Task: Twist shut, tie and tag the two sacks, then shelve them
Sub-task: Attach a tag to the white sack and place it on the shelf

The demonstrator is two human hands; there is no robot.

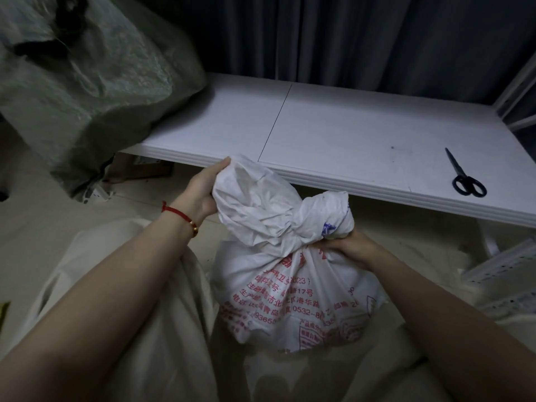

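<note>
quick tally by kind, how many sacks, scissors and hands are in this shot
Sacks: 2, the white sack and the grey-green sack
Scissors: 1, the black scissors on the shelf
Hands: 2, the left hand and the right hand, both gripping the white sack
Total: 5

Storeroom: bare white shelf, dark curtain

The white sack, printed with red characters, is standing upright just in front of the shelf and below its edge, its belly bulging full. Its neck is bunching tight into a twisted, knot-like wad, with the crumpled loose mouth flaring up to the left. The grey-green woven sack is slumping at the shelf's left end, overhanging its front edge.
</note>
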